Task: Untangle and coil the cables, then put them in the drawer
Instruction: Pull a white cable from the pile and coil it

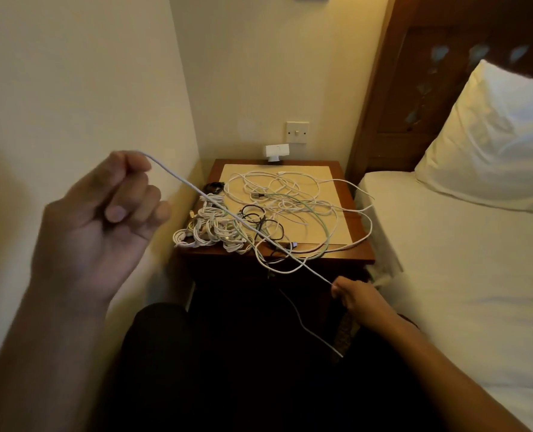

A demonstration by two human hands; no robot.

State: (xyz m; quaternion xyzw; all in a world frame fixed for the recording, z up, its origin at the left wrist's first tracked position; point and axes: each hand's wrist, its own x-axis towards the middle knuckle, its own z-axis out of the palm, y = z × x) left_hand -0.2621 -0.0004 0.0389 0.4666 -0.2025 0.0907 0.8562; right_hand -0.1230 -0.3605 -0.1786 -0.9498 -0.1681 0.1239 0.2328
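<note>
A white cable [237, 218] is held taut between two grips: it is pinched by the left grip [103, 219], raised at nine o'clock, and by the right grip [357, 299], low at five o'clock. The cable is stretched above a desk [363, 247], on which a loose tangle of cables [290, 201] is spread, with coiled white bundles [209, 229] heaped at its eight o'clock corner. A bed [446, 260] with a pillow [493, 145] is seen at three o'clock.

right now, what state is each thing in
white cable: taut between both hands
left hand: raised, gripping white cable
right hand: pinching white cable, low
loose cables: tangled on nightstand
small white bundles: coiled, on nightstand's left
</note>
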